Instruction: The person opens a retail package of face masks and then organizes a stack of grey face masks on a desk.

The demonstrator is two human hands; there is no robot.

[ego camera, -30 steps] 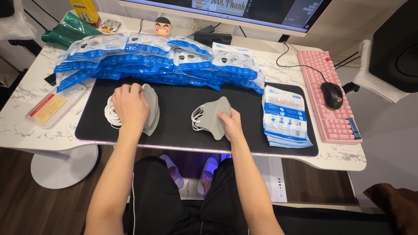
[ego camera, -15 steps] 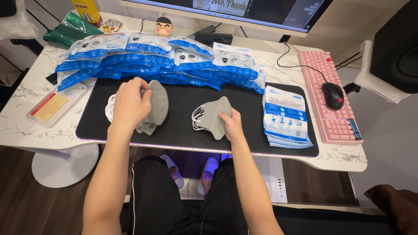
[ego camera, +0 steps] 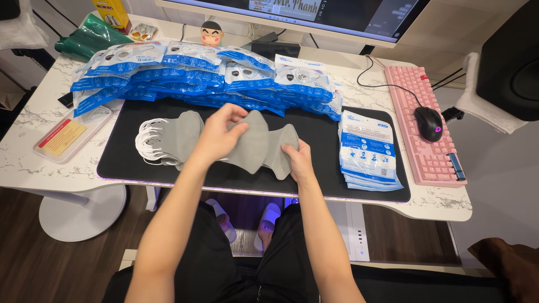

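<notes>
Left hand (ego camera: 222,134) pinches a grey mask (ego camera: 252,147) above the black mat (ego camera: 314,126), carrying it w/ care; right hand (ego camera: 298,160) presses flat on another grey mask (ego camera: 281,152) mid-mat. Mask stack (ego camera: 168,139) sits at mat's left; blue packets (ego camera: 368,151) at its right. Best to align edges.

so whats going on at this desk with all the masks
A person seated at a desk is handling grey face masks over a black desk mat. The left hand holds one grey mask by its upper edge, and the right hand rests on another grey mask lying beside it. A stack of grey masks sits to the left, filled blue packets are piled behind, and flat packets lie to the right.
</notes>
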